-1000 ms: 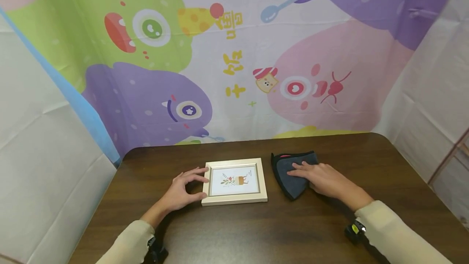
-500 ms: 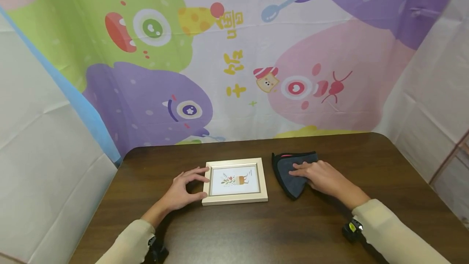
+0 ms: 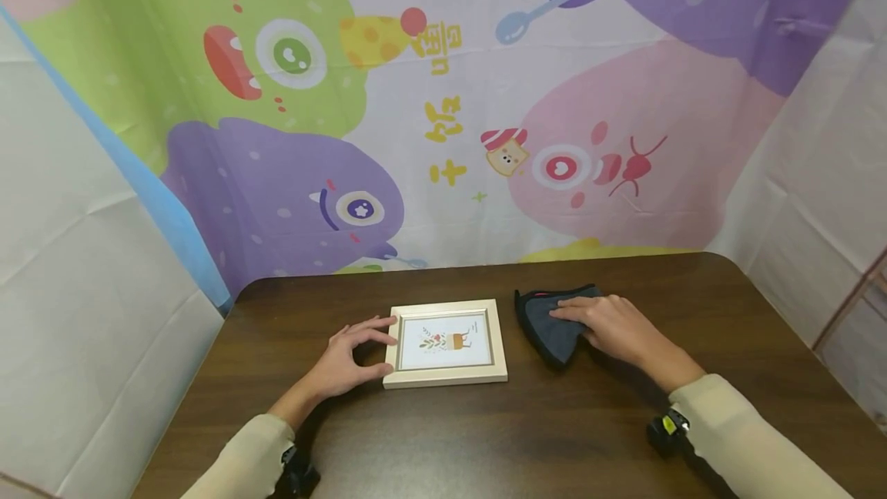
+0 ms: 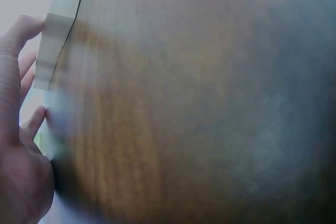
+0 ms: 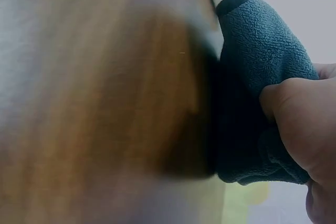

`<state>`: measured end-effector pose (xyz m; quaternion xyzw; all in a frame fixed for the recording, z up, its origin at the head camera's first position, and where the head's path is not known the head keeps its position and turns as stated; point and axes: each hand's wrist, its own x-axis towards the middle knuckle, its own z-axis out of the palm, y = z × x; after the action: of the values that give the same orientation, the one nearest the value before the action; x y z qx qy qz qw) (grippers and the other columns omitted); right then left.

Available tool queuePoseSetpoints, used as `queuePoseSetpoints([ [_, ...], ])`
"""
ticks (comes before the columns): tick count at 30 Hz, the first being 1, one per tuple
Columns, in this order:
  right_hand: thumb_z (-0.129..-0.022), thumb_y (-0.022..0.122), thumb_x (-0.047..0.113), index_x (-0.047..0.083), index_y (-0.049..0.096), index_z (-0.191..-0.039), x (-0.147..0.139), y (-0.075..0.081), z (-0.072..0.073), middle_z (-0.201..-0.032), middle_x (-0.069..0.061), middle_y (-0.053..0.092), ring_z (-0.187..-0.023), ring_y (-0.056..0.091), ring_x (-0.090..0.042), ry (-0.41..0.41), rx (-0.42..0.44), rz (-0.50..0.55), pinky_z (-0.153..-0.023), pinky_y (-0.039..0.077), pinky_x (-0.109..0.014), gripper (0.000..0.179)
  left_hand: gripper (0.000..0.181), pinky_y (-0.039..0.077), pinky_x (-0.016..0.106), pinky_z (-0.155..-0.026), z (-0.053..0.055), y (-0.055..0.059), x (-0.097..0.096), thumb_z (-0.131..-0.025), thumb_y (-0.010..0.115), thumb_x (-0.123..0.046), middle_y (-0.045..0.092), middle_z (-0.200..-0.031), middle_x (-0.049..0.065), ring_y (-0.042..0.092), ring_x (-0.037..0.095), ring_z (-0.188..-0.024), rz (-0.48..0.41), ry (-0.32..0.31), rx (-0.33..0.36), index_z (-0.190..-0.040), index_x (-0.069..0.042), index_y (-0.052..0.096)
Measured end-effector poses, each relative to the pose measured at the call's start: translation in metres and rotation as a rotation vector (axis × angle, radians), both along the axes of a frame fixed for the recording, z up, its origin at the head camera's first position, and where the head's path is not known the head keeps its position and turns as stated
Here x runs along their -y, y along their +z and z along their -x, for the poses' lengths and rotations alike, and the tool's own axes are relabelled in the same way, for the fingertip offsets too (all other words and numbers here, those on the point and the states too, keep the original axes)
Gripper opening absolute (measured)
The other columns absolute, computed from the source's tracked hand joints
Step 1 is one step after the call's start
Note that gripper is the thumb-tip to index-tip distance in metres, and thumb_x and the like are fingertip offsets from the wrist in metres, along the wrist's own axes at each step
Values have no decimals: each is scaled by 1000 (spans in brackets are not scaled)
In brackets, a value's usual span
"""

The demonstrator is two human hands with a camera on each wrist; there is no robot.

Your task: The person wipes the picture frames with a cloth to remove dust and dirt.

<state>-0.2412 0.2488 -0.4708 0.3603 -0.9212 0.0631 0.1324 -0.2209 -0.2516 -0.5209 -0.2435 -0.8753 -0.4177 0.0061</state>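
Note:
A cream-coloured picture frame (image 3: pixel 445 382) lies flat on the table, its plant picture facing up. My left hand (image 3: pixel 346 360) touches the frame's left edge with spread fingers and thumb; in the left wrist view the thumb (image 4: pixel 23 30) meets the frame's side (image 4: pixel 55 43). To the right of the frame is a folded, dark blue-grey fleecy cloth (image 3: pixel 550 333) with black edging. My right hand (image 3: pixel 620 329) grips its right part, fingers on top. In the right wrist view the thumb (image 5: pixel 275 98) presses into the cloth (image 5: pixel 262 45), which is bunched there.
Both things are on a dark brown wooden table (image 3: pixel 443 445) with rounded far corners. Behind it hangs a printed curtain (image 3: pixel 443 229) with cartoon monsters. Pale fabric walls (image 3: pixel 76 314) stand at either side.
The right hand's fingers have drawn in on the cloth, and its near tip has risen a little and shifted. The left hand and the picture frame stay in place.

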Motion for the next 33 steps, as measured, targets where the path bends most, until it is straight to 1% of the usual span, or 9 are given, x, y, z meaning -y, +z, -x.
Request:
queuePoseSetpoints([
  [2,-84,83,-16,14,84,-132,0,5,1,-132,-13,85,-69,77,-23,-3,-18,13,-52,42,-21,57,35,13,94,-124,0,-1,0,-91,94,-19,66,-164,14,47,55,-161,2,0,-8,-124,-19,83],
  [6,-84,83,-15,12,83,-133,1,14,4,-132,-15,84,-74,80,-25,-21,-41,50,-56,51,-27,57,35,13,94,-124,0,-1,0,-91,94,-19,66,-164,13,47,55,-161,5,4,-9,-124,-20,83],
  [7,-84,83,-15,12,83,-134,1,15,4,-132,-15,84,-81,82,-27,-30,-38,69,-59,54,-29,56,35,13,94,-124,0,-1,0,-91,94,-19,66,-164,13,48,55,-161,6,5,-9,-124,-20,83],
  [9,-86,82,-13,11,82,-137,1,16,5,-134,-16,84,-85,82,-27,-65,-1,123,-65,58,-33,56,35,14,94,-124,0,-1,0,-91,94,-19,67,-164,12,48,54,-161,7,5,-9,-124,-20,83],
  [13,-90,78,-11,12,81,-139,3,14,6,-131,-18,84,-82,71,-20,-153,88,268,-74,54,-35,54,35,13,94,-124,0,-1,-1,-91,94,-19,66,-164,12,47,54,-161,5,2,-4,-124,-20,83],
  [15,-90,76,-10,11,81,-138,5,13,8,-128,-20,85,-78,63,-19,-188,118,329,-74,51,-37,52,35,13,94,-124,-1,0,-1,-91,94,-19,66,-164,12,47,54,-162,5,3,0,-124,-20,83],
  [18,-91,75,-9,11,82,-136,9,13,9,-122,-22,85,-76,61,-20,-218,143,396,-73,48,-37,49,35,13,93,-124,-1,0,-1,-91,94,-19,66,-164,13,47,55,-162,1,5,5,-124,-20,83],
  [26,-95,73,-6,10,82,-135,22,13,10,-119,-22,86,-67,55,-16,-264,203,477,-71,44,-32,44,32,10,94,-126,1,0,0,-91,95,-17,67,-163,15,46,56,-162,-23,1,25,-121,-18,86],
  [33,-94,72,-7,11,83,-134,32,11,13,-116,-20,86,-62,49,-14,-265,210,501,-67,41,-30,45,29,8,95,-125,1,0,1,-90,95,-15,66,-162,18,44,58,-163,-44,2,38,-118,-15,88],
])
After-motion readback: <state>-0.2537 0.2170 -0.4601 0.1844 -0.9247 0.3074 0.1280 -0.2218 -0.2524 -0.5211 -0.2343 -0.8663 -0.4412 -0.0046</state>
